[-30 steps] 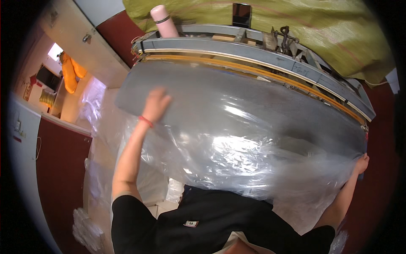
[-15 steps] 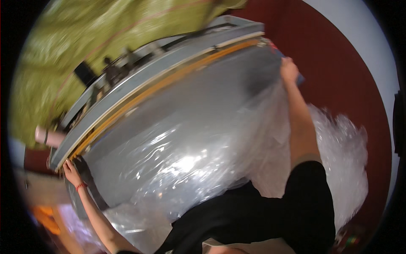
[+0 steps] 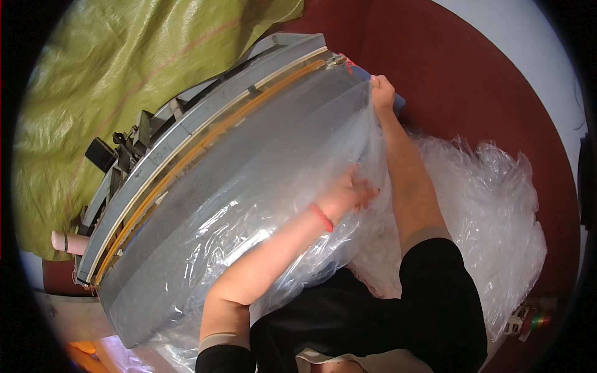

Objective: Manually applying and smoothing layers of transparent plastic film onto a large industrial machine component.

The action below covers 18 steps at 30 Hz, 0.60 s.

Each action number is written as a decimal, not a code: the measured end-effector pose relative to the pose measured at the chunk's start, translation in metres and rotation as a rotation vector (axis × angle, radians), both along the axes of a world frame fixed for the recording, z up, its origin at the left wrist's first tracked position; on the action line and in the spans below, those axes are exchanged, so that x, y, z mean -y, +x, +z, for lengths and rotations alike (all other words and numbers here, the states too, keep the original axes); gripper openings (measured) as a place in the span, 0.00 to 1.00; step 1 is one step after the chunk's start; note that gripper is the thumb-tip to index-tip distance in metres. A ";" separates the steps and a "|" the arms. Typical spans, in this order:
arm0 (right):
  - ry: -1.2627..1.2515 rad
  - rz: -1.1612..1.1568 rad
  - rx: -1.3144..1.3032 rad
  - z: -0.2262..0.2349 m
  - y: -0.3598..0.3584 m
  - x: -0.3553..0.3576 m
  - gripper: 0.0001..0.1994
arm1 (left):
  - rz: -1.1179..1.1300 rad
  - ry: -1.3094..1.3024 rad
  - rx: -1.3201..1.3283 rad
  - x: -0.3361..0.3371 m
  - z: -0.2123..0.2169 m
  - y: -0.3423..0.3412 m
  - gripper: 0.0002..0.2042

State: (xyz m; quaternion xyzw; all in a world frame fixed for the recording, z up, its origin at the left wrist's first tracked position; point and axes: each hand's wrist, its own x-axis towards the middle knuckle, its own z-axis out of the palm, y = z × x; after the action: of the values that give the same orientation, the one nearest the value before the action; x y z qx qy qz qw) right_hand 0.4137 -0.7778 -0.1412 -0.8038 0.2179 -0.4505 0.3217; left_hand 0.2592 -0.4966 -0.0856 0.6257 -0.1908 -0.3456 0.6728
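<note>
Since the earlier frame your left hand [image 3: 348, 194] has crossed onto the plastic sheet [image 3: 249, 205], pressing flat mid-tabletop [image 3: 143, 292]; your right hand [image 3: 381, 90] pinches its far-right corner. Hands apart.

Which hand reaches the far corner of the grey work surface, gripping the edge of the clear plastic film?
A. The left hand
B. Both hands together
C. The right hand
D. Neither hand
C. The right hand grips the clear plastic film at the far corner of the grey work surface, while the left hand, with a red band at its wrist, lies on the film nearer the body.
</note>
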 end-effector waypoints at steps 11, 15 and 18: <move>0.044 0.003 -0.081 0.004 -0.004 0.004 0.14 | -0.287 -0.019 0.290 -0.055 -0.030 -0.038 0.19; 0.035 -0.002 -0.137 0.007 -0.004 -0.005 0.14 | -0.448 0.188 0.118 -0.066 -0.048 -0.061 0.17; 0.068 -0.007 -0.175 0.008 -0.008 0.003 0.14 | -0.754 -0.102 -0.009 -0.092 0.007 -0.061 0.14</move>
State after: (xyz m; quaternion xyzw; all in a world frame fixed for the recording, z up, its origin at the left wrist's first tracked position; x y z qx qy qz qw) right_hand 0.4061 -0.7810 -0.1334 -0.8279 0.2634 -0.3719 0.3269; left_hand 0.1982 -0.4043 -0.0785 0.4757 -0.4215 -0.5619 0.5295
